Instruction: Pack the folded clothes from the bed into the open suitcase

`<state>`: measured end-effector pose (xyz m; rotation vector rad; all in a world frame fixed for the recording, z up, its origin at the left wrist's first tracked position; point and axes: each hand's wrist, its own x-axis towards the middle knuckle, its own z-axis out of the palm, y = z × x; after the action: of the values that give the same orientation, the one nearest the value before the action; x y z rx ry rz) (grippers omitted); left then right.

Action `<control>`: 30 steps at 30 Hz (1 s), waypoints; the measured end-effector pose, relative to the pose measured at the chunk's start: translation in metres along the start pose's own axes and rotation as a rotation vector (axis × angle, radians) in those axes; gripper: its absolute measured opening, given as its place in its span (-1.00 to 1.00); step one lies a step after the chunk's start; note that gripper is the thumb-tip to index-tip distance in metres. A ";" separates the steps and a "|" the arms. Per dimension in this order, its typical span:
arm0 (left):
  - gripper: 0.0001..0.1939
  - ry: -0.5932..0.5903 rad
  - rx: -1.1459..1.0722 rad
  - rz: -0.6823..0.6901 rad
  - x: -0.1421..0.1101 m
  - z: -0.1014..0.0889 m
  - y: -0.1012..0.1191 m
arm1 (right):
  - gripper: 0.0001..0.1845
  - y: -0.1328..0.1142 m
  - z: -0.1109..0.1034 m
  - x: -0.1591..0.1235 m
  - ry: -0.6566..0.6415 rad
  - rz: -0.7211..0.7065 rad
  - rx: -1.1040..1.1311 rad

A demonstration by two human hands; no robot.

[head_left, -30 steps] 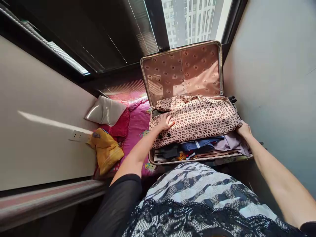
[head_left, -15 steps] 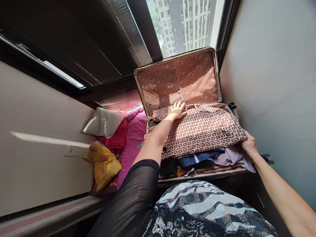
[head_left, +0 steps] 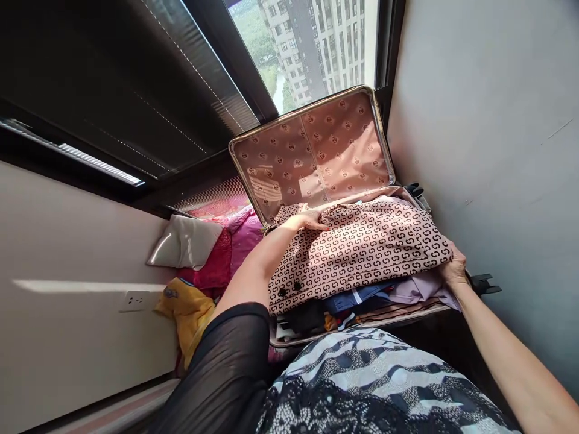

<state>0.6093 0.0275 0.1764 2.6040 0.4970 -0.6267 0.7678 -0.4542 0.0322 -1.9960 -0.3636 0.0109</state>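
A pink garment [head_left: 362,247] with a black repeating pattern and dark round buttons lies spread over the packed half of an open suitcase [head_left: 312,154]. My left hand [head_left: 313,220] is at the garment's far left part, the thumb on top and the fingers partly hidden in its folds. At the right end, my right hand [head_left: 455,265] grips the garment's edge, its fingers mostly hidden by cloth. Below the garment's near edge show a navy blue cloth [head_left: 357,296], a lilac cloth [head_left: 418,288] and a black cloth [head_left: 305,316].
The suitcase lid leans up against the window side. To the left are a silvery pillow [head_left: 185,241], a yellow garment [head_left: 187,310] and pink bedding [head_left: 246,238]. A wall [head_left: 488,144] stands close on the right, and a socket [head_left: 134,301] sits on the left wall.
My left hand has gone from lying flat with spread fingers to grasping the cloth further left. The garment's far edge has come nearer. My right hand keeps its hold. The view has shifted.
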 end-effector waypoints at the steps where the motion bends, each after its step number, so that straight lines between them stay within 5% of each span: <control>1: -0.24 -0.022 -0.011 -0.054 -0.007 -0.006 -0.007 | -0.37 0.002 0.001 0.000 0.005 -0.015 0.006; 4: -0.61 -0.075 -0.121 -0.180 -0.022 -0.027 -0.027 | -0.41 0.006 0.005 -0.001 -0.019 -0.057 0.015; 9: -0.61 -0.085 -0.588 -0.241 -0.036 -0.052 -0.058 | -0.38 0.006 0.009 -0.003 -0.064 -0.122 -0.073; 12: -0.65 0.051 -0.726 -0.371 -0.046 -0.048 -0.077 | -0.36 0.005 0.011 -0.005 -0.048 -0.170 -0.161; 15: -0.65 0.122 -0.802 -0.323 -0.061 -0.029 -0.092 | -0.33 0.007 0.009 -0.005 -0.060 -0.192 -0.226; 19: -0.54 0.041 -0.702 -0.178 -0.079 -0.015 -0.109 | -0.35 0.010 0.004 -0.003 -0.054 -0.242 -0.287; 23: -0.47 0.161 -0.794 -0.085 -0.087 -0.029 -0.130 | -0.34 0.007 0.004 0.000 -0.025 -0.269 -0.402; 27: -0.47 0.223 -0.567 -0.297 -0.089 -0.035 -0.151 | -0.30 0.001 0.007 -0.002 -0.072 -0.279 -0.509; 30: -0.43 0.317 -0.388 -0.427 -0.092 -0.018 -0.155 | -0.20 -0.008 -0.001 -0.008 -0.150 -0.275 -0.581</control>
<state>0.4724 0.1453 0.1889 2.2386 1.1685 -0.2039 0.7588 -0.4544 0.0384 -2.5047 -0.8080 -0.1331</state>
